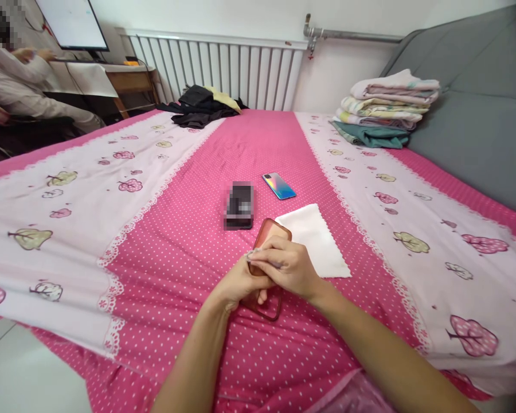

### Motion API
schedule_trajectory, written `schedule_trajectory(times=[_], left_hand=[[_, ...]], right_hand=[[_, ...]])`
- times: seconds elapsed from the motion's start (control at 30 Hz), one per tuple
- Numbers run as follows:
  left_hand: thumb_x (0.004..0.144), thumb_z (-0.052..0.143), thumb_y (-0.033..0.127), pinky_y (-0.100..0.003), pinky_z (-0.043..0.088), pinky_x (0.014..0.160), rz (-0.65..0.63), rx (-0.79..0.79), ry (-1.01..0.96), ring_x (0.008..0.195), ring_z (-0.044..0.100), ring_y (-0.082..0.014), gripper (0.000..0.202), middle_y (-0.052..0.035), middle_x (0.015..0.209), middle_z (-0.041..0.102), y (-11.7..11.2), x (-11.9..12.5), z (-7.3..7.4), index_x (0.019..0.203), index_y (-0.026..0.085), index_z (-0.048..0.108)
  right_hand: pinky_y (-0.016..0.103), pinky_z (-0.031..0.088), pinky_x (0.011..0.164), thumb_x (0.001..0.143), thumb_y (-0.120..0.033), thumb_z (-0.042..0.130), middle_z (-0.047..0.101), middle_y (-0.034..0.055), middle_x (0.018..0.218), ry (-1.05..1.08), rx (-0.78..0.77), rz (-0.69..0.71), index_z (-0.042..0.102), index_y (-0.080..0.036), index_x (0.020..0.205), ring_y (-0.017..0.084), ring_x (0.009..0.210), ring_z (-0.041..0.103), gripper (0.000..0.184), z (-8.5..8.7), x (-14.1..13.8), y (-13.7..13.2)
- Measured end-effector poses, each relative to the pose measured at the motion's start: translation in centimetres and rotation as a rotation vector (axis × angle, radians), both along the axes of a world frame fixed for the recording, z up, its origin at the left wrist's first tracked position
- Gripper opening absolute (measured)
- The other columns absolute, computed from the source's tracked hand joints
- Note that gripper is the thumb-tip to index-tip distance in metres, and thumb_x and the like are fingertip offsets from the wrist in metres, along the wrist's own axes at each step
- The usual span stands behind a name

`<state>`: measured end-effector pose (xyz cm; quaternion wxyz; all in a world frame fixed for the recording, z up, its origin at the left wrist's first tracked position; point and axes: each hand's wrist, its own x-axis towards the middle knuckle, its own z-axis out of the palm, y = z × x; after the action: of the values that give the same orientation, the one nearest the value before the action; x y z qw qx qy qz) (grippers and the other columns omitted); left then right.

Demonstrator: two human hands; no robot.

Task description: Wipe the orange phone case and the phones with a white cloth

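Note:
A see-through phone case [272,228] with a dark reddish-brown rim is held low over the bed. My left hand [244,281] grips it by the side, fingers closed round it and partly behind it. Over its middle lies my right hand [286,264], fingers pinched together on a small crumpled pale piece [253,254], perhaps a wipe; its kind is too small to make out. A white cloth [316,241] with zigzag edges lies flat just beyond my right hand. Farther off are a phone [279,186] with a shiny blue back and a dark box [239,206], partly blurred.
The bed is covered with a pink dotted sheet [258,143]. Folded bedding [387,109] is stacked at the right by a grey headboard [477,103]. Dark clothes [198,109] lie at the far edge, near a radiator [219,66]. A person [30,80] sits at a desk with a monitor [75,23].

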<state>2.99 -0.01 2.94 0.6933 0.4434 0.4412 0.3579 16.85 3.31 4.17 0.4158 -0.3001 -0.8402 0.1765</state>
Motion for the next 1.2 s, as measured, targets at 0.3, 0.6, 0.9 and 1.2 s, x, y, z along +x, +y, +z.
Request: schedule_trajectory(times=[0.3,0.6,0.9,1.2], left_hand=[[0.063,0.075,0.024,-0.019,0.038,0.037,-0.151,-0.045,-0.049,0.034,0.045,-0.0071,0.031,0.0028,0.044,0.056,-0.1,0.3,0.5,0.09,0.01,0.069],[0.054,0.082,0.026,-0.018,0.038,0.037,-0.007,0.045,-0.086,0.036,0.046,-0.0063,0.033,0.0052,0.048,0.053,0.5,0.0,-0.3,0.076,0.011,0.063],[0.054,0.081,0.027,-0.018,0.034,0.042,0.007,0.111,-0.085,0.044,0.049,-0.0079,0.029,0.002,0.046,0.053,0.4,-0.7,0.3,0.061,0.011,0.059],[0.064,0.076,0.037,-0.018,0.034,0.04,-0.105,0.116,-0.186,0.037,0.043,-0.0069,0.064,0.0026,0.046,0.056,0.1,-0.5,0.7,0.119,0.009,0.059]], right_hand=[[0.028,0.052,0.071,0.084,-0.027,0.06,0.064,0.0019,0.08,0.206,0.021,-0.355,0.073,-0.029,0.096,0.015,0.074,0.062,0.017,0.1,1.1,1.8],[0.027,0.051,0.072,0.086,-0.02,0.054,0.066,0.0042,0.088,-0.069,-0.002,0.079,0.07,-0.025,0.103,0.015,0.081,0.061,0.024,0.0,0.7,0.9],[0.025,0.051,0.067,0.083,-0.017,0.058,0.066,0.0032,0.086,-0.087,-0.092,0.291,0.072,-0.024,0.098,0.013,0.075,0.061,0.022,0.6,1.1,0.5],[0.025,0.05,0.065,0.083,-0.02,0.06,0.064,0.0018,0.079,0.151,0.011,-0.179,0.073,-0.027,0.095,0.013,0.072,0.061,0.019,0.6,1.6,1.9]])
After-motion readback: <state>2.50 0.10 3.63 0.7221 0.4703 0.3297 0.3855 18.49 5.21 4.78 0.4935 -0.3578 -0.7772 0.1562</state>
